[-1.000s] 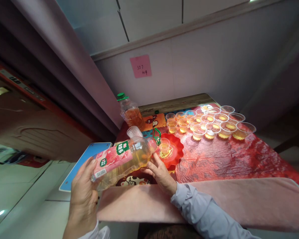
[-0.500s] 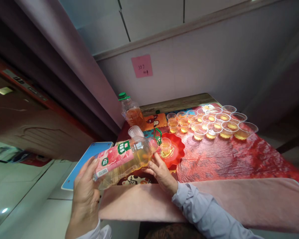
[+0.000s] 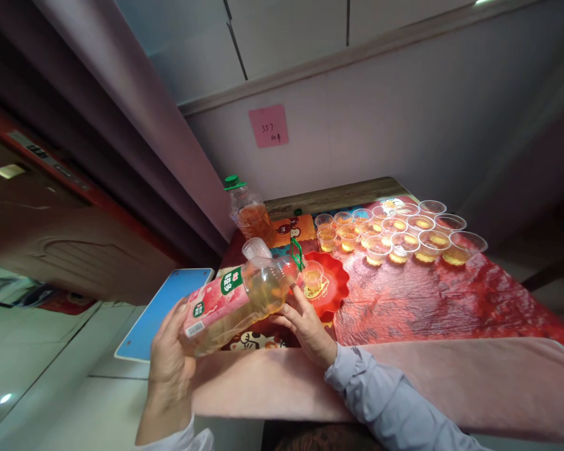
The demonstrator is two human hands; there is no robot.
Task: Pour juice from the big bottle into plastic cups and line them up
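Observation:
A large clear juice bottle (image 3: 219,294) with a pink label and pale yellow liquid lies tilted on its side in the air, its neck pointing right. My left hand (image 3: 172,338) wraps round its base. Under the shoulder and neck, my right hand (image 3: 308,326) supports the bottle with its fingers against it. The mouth is close to a clear plastic cup (image 3: 313,275) with some yellow liquid, standing on a red scalloped plate (image 3: 339,289). A green carrying handle (image 3: 297,254) sticks up at the bottle's neck.
Several clear cups (image 3: 378,249) of yellow liquid stand in rows at the right on the red table cover (image 3: 404,307). A green-capped bottle (image 3: 251,216) of amber liquid is at the back left, near stacked empty cups (image 3: 256,248). A blue board (image 3: 164,313) lies at left.
My left hand has shifted a little to the right with the bottle's base. The bottle's neck has moved slightly further over the plate. My right hand has barely moved.

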